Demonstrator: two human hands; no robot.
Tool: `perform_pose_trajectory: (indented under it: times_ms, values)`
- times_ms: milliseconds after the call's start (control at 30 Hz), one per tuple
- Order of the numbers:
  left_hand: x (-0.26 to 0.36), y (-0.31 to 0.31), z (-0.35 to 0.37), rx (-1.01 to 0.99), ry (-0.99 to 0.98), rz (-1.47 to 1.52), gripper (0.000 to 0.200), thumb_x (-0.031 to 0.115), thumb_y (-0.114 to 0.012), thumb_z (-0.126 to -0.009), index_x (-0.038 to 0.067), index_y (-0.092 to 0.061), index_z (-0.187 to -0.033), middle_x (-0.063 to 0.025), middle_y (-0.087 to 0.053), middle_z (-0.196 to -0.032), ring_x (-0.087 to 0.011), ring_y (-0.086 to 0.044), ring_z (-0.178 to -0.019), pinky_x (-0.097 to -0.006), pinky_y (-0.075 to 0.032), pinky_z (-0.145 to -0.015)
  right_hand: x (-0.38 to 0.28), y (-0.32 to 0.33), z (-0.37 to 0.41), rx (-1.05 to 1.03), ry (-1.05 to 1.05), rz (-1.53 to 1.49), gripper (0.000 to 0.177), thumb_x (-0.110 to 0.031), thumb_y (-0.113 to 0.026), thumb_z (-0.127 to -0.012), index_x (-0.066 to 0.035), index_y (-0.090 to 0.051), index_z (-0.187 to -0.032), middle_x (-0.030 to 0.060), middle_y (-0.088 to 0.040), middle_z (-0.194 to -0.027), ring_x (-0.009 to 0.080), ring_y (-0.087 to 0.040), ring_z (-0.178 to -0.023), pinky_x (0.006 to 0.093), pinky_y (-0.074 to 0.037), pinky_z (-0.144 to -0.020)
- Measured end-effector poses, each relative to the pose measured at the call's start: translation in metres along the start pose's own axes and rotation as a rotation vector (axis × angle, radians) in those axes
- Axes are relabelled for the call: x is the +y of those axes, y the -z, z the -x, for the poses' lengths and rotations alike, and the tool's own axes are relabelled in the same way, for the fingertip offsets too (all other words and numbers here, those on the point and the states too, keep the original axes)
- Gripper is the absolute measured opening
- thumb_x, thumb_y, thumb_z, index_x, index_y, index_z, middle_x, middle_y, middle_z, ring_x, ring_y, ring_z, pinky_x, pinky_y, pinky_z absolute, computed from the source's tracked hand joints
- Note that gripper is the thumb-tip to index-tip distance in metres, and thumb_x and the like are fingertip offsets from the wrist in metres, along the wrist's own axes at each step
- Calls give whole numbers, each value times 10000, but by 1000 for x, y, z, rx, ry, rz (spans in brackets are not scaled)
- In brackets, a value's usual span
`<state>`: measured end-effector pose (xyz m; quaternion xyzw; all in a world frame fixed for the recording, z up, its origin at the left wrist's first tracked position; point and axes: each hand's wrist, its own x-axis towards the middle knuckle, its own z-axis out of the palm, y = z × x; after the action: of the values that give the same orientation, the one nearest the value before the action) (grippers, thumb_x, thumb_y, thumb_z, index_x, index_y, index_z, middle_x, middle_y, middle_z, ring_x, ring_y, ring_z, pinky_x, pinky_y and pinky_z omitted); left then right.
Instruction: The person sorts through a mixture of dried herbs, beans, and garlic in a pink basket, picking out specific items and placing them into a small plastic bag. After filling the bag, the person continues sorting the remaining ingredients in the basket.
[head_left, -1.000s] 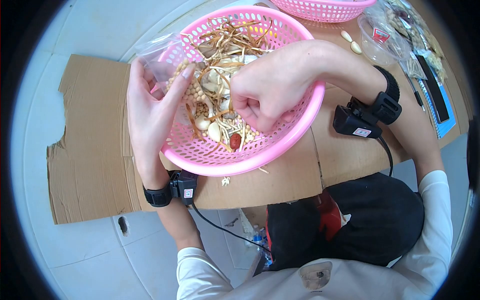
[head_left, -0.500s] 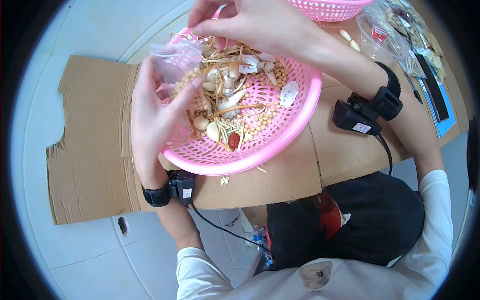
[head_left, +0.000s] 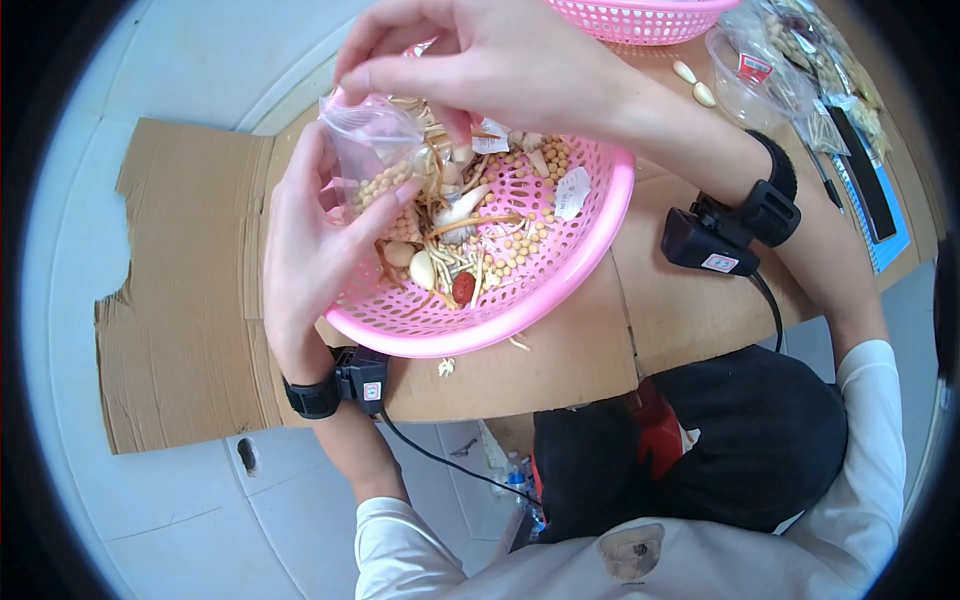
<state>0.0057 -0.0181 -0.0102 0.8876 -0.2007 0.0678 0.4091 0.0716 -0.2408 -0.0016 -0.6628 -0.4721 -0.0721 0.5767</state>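
My left hand (head_left: 315, 240) grips a clear zip bag (head_left: 372, 135) with pale round soybeans (head_left: 385, 185) inside, over the left side of a pink basket (head_left: 590, 245). At the bag's top edge, my right hand (head_left: 440, 70) has thumb and fingertips pinched together; what is between them is too small to make out. Below my hands the basket holds loose soybeans, a red date (head_left: 463, 289), garlic-like white cloves (head_left: 422, 270), a mushroom (head_left: 460, 215), thin dried strips (head_left: 485, 224) and a white paper label (head_left: 572, 193). My right hand hides the basket's far part.
Cardboard (head_left: 190, 290) covers the work surface. At the back stands another pink basket (head_left: 650, 22). To the right are two white cloves (head_left: 703, 94), a clear plastic tub (head_left: 750, 85), packed bags (head_left: 830, 60), a pen (head_left: 832, 185) and a blue notebook (head_left: 890, 240).
My right hand has come down and left to the top of the zip bag. The bag in my left hand has shifted slightly right, and the basket appears slightly lower and further left.
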Motion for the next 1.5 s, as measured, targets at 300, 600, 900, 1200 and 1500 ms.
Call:
perform_pose_trajectory:
  times_ms: [300, 600, 900, 1200, 1500]
  values:
    - [-8, 1, -3, 181, 21, 119, 461, 157, -825, -921, -26, -558, -1249, -104, -717, -1113, -125, -677, -906, -277, -568, -760, -19, 8, 13, -391, -311, -265, 245, -152, -596, -951, -2, -697, -785, 65, -667, -687, 113, -595, -582, 282, -490, -568]
    - [-14, 0, -1, 217, -83, -23, 493, 197, -857, -867, 4, -604, -1245, -98, -722, -969, -126, -658, -825, -291, -523, -709, -3, -12, 24, -710, -413, 426, 296, -202, -655, -861, 70, -717, -762, 198, -630, -622, 317, -615, -574, 438, -495, -617]
    - [-3, 0, 6, 171, 25, -56, 526, 137, -789, -942, 0, -537, -1384, -45, -668, -1155, -92, -638, -983, -272, -536, -867, -11, -11, 23, -738, -436, 492, 248, -181, -683, -839, 54, -729, -773, 191, -662, -653, 318, -670, -632, 401, -535, -653]
    - [-9, -1, 6, 187, 36, -72, 561, 134, -795, -939, -6, -528, -1412, -61, -680, -1188, -102, -649, -998, -286, -539, -888, -8, -12, 19, -933, -433, 453, 191, -168, -694, -813, 15, -736, -774, 158, -674, -668, 287, -667, -635, 392, -534, -651]
    - [-1, -2, 3, 165, 82, 35, 500, 130, -815, -915, -4, -564, -1325, -59, -692, -1176, -110, -662, -996, -274, -532, -858, -10, -11, 19, -978, -551, 383, 107, -84, -669, -768, -18, -751, -787, 142, -712, -744, 275, -685, -703, 406, -550, -677]
